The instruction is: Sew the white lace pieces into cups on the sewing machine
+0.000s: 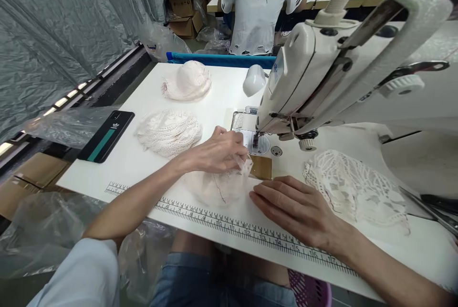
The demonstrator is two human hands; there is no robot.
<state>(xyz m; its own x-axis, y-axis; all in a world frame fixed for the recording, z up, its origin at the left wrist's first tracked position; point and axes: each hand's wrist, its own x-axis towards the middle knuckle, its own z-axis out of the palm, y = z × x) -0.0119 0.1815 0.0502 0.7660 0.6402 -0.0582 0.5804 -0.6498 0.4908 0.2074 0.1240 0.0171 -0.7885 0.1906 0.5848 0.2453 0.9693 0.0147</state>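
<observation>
My left hand (218,152) is closed in a pinch on a sheer white fabric piece (218,187) that lies on the white sewing table (136,164), just in front of the needle (255,141) of the sewing machine (322,78). My right hand (293,206) lies flat with fingers stretched out on the table, touching the fabric's right edge beside a small brown card (261,167). A ruler scale (229,223) runs along the table's near edge.
Lace pieces lie at the left (168,131), at the far side (188,81) and at the right (354,187). A black phone (106,136) rests near the left edge. Another person in a white shirt (263,6) stands behind the table. Cardboard boxes (184,11) and plastic sheeting stand at the back left.
</observation>
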